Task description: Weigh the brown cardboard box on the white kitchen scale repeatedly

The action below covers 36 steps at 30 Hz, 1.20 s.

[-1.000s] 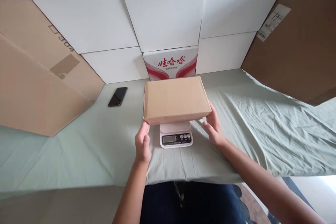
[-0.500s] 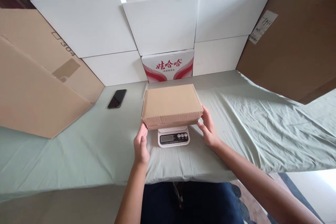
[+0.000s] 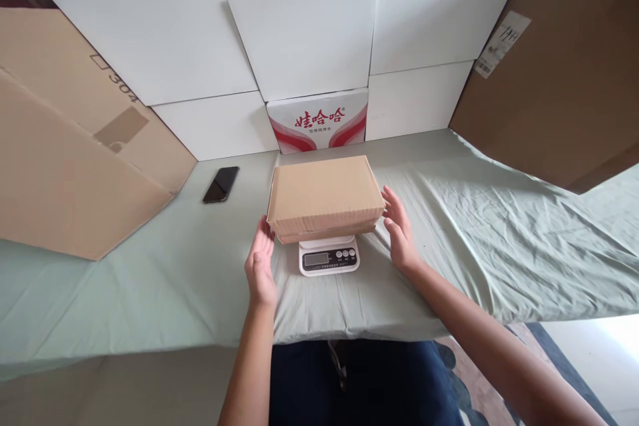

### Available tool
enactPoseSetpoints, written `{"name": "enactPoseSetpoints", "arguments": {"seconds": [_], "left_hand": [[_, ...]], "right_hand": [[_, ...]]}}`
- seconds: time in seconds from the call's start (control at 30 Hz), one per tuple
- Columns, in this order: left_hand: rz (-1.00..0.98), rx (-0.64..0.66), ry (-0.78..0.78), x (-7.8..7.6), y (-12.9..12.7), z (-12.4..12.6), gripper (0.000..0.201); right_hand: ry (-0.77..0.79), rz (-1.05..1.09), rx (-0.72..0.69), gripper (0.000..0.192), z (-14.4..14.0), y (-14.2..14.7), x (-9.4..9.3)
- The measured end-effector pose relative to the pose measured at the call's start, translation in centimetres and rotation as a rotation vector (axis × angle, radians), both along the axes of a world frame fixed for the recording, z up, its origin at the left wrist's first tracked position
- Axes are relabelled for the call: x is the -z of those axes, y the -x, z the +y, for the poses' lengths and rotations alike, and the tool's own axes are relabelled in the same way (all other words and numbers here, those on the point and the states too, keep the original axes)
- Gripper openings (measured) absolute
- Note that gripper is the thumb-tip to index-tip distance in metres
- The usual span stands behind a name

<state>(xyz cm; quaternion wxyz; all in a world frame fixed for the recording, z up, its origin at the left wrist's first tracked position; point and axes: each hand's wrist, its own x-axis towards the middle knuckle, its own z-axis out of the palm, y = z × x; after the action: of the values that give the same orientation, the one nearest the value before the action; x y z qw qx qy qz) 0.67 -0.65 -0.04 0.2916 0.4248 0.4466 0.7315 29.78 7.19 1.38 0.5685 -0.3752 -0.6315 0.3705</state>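
A brown cardboard box [image 3: 325,194] rests on a small white kitchen scale [image 3: 329,270], covering most of its platform. The scale's dark display and round buttons show in front of the box. My left hand [image 3: 261,265] is beside the box's front left corner, palm inward and fingers stretched out; whether the fingertips touch it I cannot tell. At the right side, my right hand [image 3: 399,227] is held open, its thumb and fingers apart and a small gap showing by the box.
A black phone [image 3: 221,184] lies on the green cloth [image 3: 200,279] to the left. White boxes [image 3: 304,33] and a red-and-white carton [image 3: 318,121] form a wall behind. Large brown cartons stand at left [image 3: 60,146] and right [image 3: 559,80]. Dark hair shows above the wall.
Both hands have loosened from the cardboard box and moved slightly outward, away from its sides. The box stays on the scale. The view has shifted a little.
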Motion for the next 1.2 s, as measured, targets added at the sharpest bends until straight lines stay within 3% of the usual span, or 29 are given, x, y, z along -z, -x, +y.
{"name": "enactPoseSetpoints", "arguments": {"seconds": [0.27, 0.4, 0.5, 0.57, 0.63, 0.73, 0.9, 1.1, 1.2], "left_hand": [[0.049, 0.046, 0.099, 0.9, -0.1, -0.3, 0.082], [0.091, 0.070, 0.075, -1.3, 0.0, 1.2, 0.082], [0.118, 0.076, 0.019, -3.8, 0.4, 4.7, 0.074], [0.129, 0.067, -0.007, -4.6, 0.7, 7.8, 0.066], [0.110, 0.066, -0.004, -4.3, 0.8, 10.7, 0.062], [0.079, 0.073, 0.019, -2.4, 0.6, 13.5, 0.060], [-0.015, 0.084, 0.104, 0.3, 0.2, 14.8, 0.063], [-0.021, 0.103, 0.190, 0.4, 0.4, 15.1, 0.063], [-0.042, 0.072, 0.185, 0.1, 1.0, 15.0, 0.066]], "right_hand": [[-0.011, -0.023, -0.102, 0.065, -0.5, 0.5, 0.5], [-0.018, 0.044, -0.126, 0.066, 0.9, 1.1, -1.1], [-0.051, 0.118, -0.145, 0.066, 4.2, 2.1, -2.6], [-0.048, 0.150, -0.146, 0.064, 7.0, 3.0, -2.9], [-0.009, 0.177, -0.137, 0.063, 9.7, 3.8, -2.4], [0.065, 0.204, -0.098, 0.062, 12.3, 4.3, -0.8], [0.087, 0.144, -0.073, 0.060, 13.1, 3.9, 0.6], [0.075, 0.054, -0.074, 0.065, 12.8, 3.8, 0.5], [0.089, 0.051, -0.011, 0.075, 12.6, 3.6, 0.6]]}}
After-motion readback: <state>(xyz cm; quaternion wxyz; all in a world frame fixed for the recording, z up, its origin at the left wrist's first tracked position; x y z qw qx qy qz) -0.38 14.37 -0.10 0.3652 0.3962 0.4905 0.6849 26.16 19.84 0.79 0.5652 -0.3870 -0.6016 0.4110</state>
